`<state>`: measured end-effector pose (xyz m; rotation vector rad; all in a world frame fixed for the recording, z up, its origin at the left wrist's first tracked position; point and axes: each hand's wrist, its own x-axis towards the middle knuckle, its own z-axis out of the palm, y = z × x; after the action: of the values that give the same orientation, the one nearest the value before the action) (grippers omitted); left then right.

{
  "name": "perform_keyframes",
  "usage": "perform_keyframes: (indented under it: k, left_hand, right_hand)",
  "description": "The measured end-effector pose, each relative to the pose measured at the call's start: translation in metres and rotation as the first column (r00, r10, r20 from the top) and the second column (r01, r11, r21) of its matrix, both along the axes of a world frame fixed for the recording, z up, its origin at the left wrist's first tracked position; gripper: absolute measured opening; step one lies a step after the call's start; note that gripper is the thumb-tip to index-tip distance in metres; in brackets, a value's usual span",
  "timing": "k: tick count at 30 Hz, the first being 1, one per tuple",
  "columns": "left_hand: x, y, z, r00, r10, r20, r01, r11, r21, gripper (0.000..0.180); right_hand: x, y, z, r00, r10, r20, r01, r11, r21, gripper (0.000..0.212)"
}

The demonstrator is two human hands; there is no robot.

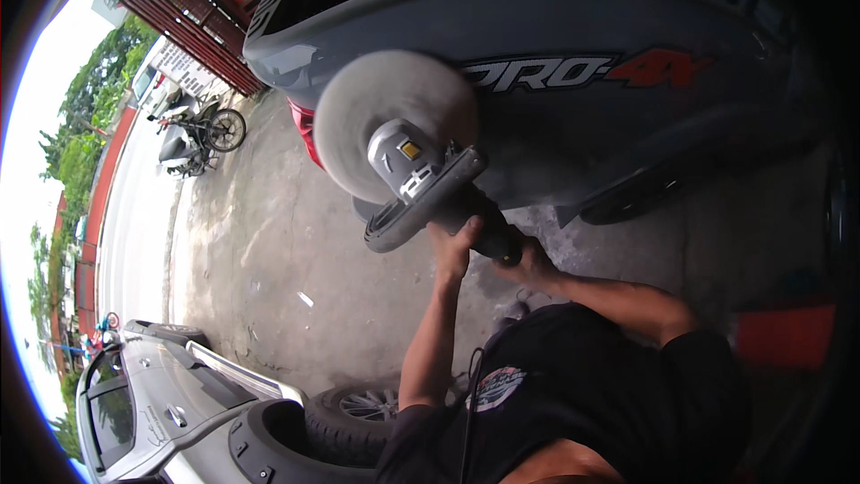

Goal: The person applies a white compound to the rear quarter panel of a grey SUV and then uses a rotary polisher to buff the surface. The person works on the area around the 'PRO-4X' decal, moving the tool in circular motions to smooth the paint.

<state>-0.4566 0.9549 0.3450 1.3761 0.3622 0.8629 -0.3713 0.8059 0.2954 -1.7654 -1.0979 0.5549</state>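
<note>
A power polisher (pixel 397 159) with a grey metal head, a black guard-like handle and a dark body is in both my hands. Its wide round whitish pad (pixel 345 116) is smeared by motion. The pad overlaps the rear side of a dark grey vehicle panel (pixel 573 27); whether it touches the paint I cannot tell. My left hand (pixel 455 246) is closed on the underside of the polisher's body, thumb up along it. Around the rear grip end, my right hand (pixel 530 267) is wrapped, its fingers partly hidden.
Behind me, at the lower left, stands a silver pickup (pixel 152 394) with a large wheel (pixel 358 408). A motorcycle (pixel 193 134) is parked on the concrete floor (pixel 269 242). A red box-like thing (pixel 784 336) is at the right. A dark cord (pixel 472 394) hangs by my shirt.
</note>
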Motion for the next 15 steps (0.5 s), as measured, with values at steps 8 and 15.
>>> perform_keyframes:
  k: [8, 15]
  left_hand:
    - [-0.002, 0.016, 0.025, 0.989, 0.005, 0.15, -0.015, 0.998, 0.061, 0.067]
    - [0.054, -0.06, 0.042, 0.994, -0.092, 0.055, 0.089, 0.995, 0.052, 0.059]
  right_hand:
    - [0.006, 0.005, 0.052, 0.984, 0.086, -0.156, -0.074, 0.994, 0.083, 0.043]
    - [0.04, -0.071, 0.045, 0.966, 0.005, -0.257, 0.016, 0.997, 0.077, 0.043]
